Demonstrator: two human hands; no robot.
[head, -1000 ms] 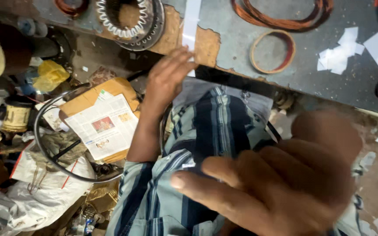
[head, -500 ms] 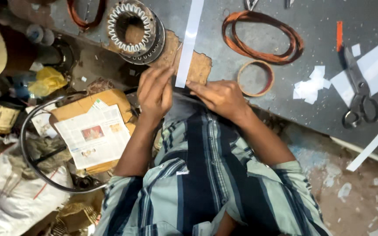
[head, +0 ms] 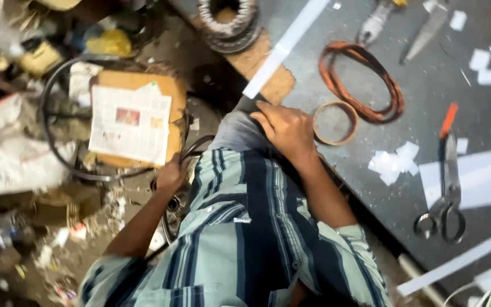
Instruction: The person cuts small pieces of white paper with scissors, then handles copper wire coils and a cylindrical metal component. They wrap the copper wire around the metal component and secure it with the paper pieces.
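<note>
Right hand point(head: 287, 129) lies flat, fingers open, on desk point(head: 427, 85) near edge, just beside small copper wire ring point(head: 335, 122). Left hand point(head: 171, 175) below desk, curled around black cable loop point(head: 52, 148) by newspaper point(head: 129, 124).

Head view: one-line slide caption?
Right hand rests at grey table edge beside copper-wire ring; left hand reaches below.

Grey worktop point(head: 427, 85) bearing white strip point(head: 284, 48), orange wire coil point(head: 365, 79), tape ring point(head: 335, 122) and scissors point(head: 445, 190); right hand point(head: 285, 129) resting at its edge, left hand point(head: 171, 176) lowered beside newspaper point(head: 130, 122).
</note>
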